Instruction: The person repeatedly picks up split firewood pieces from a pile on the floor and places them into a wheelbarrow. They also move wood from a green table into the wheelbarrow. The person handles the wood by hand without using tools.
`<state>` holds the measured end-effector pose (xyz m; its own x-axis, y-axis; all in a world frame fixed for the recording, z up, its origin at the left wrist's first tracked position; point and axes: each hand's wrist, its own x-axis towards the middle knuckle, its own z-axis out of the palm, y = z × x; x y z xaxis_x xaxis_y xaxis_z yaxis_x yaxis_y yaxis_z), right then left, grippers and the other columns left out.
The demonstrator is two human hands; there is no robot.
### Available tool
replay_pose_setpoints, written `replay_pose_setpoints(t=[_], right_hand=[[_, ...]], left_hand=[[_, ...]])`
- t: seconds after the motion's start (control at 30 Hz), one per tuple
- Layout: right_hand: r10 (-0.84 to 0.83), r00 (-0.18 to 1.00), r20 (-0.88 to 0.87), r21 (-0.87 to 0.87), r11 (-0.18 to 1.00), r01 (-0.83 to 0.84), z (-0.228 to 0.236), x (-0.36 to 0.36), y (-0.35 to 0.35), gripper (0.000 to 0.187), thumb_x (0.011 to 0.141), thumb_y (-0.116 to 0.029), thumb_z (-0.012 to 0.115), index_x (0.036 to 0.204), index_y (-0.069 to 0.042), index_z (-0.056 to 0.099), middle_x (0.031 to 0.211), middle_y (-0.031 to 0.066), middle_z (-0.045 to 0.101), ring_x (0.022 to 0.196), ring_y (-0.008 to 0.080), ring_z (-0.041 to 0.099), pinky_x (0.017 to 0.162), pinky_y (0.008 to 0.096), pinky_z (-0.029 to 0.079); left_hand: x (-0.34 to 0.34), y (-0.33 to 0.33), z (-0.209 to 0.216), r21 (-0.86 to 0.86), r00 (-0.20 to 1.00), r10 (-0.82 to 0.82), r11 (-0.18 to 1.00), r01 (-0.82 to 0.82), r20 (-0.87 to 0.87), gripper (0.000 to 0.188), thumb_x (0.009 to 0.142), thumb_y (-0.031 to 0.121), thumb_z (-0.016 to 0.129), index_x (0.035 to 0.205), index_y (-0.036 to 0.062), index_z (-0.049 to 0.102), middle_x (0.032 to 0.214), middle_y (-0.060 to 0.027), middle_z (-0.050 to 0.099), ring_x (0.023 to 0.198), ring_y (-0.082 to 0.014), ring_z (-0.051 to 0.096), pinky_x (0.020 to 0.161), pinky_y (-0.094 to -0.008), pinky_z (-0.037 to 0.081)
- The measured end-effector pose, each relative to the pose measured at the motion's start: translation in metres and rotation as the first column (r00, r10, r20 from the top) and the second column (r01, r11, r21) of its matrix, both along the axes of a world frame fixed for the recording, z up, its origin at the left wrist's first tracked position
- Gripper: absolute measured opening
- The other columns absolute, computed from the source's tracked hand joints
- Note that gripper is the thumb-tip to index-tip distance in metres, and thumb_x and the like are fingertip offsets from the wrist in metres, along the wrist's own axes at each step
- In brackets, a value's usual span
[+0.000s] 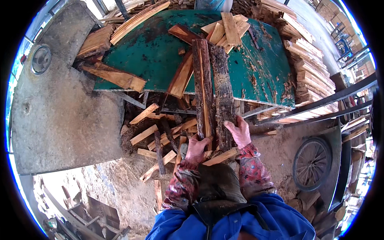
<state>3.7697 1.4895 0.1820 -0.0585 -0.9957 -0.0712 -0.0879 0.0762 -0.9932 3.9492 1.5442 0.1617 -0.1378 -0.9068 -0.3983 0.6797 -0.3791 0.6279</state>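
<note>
Two long, rough wooden slabs reach from my body out over the near edge of the green tabletop. My left hand (196, 149) is closed round the near end of the reddish-brown slab (204, 86), which has a pale streak along it. The darker bark-covered slab (223, 94) lies just to its right, with my right hand (239, 133) gripping its right edge near the close end, thumb on top. Their far ends rest on or above the green table (156, 52). A brown plank (182, 76) slants beside the left slab.
Short wood offcuts (150, 134) lie heaped below the table's near edge. Loose boards (116, 76) sit at the table's left, near a grey metal surface (68, 116). Stacked planks (312, 76) stand at the right, behind metal rails (328, 98). A spoked wheel (312, 164) is at lower right.
</note>
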Motion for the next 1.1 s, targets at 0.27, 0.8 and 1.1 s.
replay_pose_setpoints(t=[0.27,0.8,1.1], right_hand=[[-0.011,0.815,0.579,0.243,0.957,-0.16,-0.001,0.011,-0.032,0.062,0.076,-0.005,0.078,0.122,0.006,0.04,0.12,0.016,0.056,0.105,0.0238,0.06,0.098,0.0386,0.048],[-0.01,0.97,-0.243,0.109,0.993,0.037,-0.017,-0.019,-0.015,0.047,0.069,-0.01,0.071,0.108,0.009,0.052,0.098,0.0187,0.065,0.091,0.02,0.063,0.081,0.0319,0.049],[0.165,0.978,0.126,0.034,0.985,-0.171,0.009,0.0,-0.005,0.082,0.067,-0.034,0.087,0.119,0.01,0.041,0.1,0.0131,0.061,0.091,0.0209,0.06,0.08,0.031,0.05]], left_hand=[[-0.013,-0.005,0.02,-0.158,0.629,0.018,0.973,0.166,0.777,0.03,0.077,0.004,0.07,0.105,-0.0027,0.063,0.089,-0.0094,0.07,0.077,-0.0165,0.065,0.071,-0.0303,0.051],[-0.019,0.03,0.005,-0.09,0.971,-0.02,0.995,0.042,0.239,0.024,0.088,0.003,0.06,0.112,-0.0022,0.059,0.1,-0.0064,0.067,0.087,-0.0171,0.066,0.075,-0.0272,0.052],[-0.024,0.039,0.013,0.043,0.979,-0.102,0.995,0.095,0.175,0.028,0.085,0.002,0.062,0.113,-0.0022,0.06,0.1,-0.0084,0.068,0.085,-0.015,0.065,0.076,-0.0278,0.053]])
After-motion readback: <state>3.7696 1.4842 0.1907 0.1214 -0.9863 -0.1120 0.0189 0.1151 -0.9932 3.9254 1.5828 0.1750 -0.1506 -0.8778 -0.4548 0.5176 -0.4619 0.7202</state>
